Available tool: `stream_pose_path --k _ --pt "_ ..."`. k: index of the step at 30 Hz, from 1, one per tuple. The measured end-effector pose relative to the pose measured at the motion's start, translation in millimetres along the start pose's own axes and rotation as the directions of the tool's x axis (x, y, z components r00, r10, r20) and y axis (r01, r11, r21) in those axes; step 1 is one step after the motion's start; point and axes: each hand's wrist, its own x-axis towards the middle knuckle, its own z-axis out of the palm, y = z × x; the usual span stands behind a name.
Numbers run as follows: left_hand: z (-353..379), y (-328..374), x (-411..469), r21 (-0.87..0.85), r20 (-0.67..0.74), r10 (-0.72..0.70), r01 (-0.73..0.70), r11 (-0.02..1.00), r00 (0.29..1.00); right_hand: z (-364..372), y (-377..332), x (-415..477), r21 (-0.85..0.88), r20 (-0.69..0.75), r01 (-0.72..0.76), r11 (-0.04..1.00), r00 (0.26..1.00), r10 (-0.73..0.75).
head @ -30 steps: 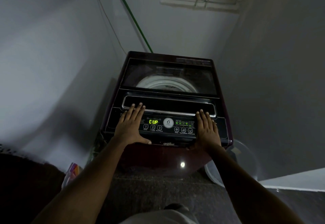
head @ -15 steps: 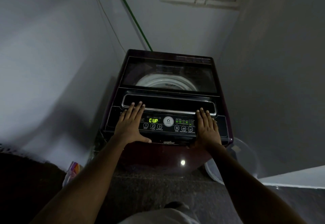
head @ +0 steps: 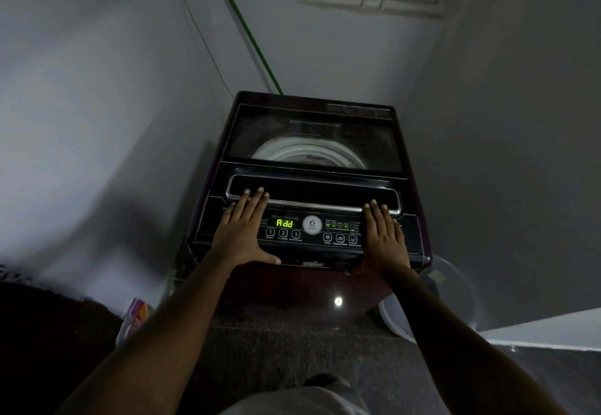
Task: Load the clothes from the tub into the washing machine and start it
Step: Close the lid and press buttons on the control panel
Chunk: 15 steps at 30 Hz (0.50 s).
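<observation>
A dark maroon top-loading washing machine [head: 302, 287] stands in a corner with its glass lid [head: 312, 141] down; the white drum rim shows through the glass. Its control panel [head: 312, 229] is lit, and the green display [head: 284, 223] reads "Add". My left hand [head: 242, 229] lies flat on the panel's left end, fingers reaching the lid handle. My right hand [head: 385, 239] lies flat on the panel's right end. Both hands hold nothing. A translucent tub [head: 432, 297] sits on the floor to the machine's right; no clothes are visible in it.
Walls close in on the left, back and right. A green hose [head: 247, 30] runs down the back wall behind the machine. A colourful packet [head: 135, 317] lies on the floor at the left. A white ledge [head: 546, 326] sits at the lower right.
The display has changed from "CUP" to "Add". Both hands stay flat on the panel in the same places.
</observation>
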Motion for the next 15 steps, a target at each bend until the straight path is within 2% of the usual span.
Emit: stream_pose_path --k 15 --pt "-1.0 0.5 -0.1 0.003 -0.009 -0.006 0.006 1.000 1.000 -0.6 -0.2 -0.7 0.020 -0.003 -0.001 1.000 1.000 0.001"
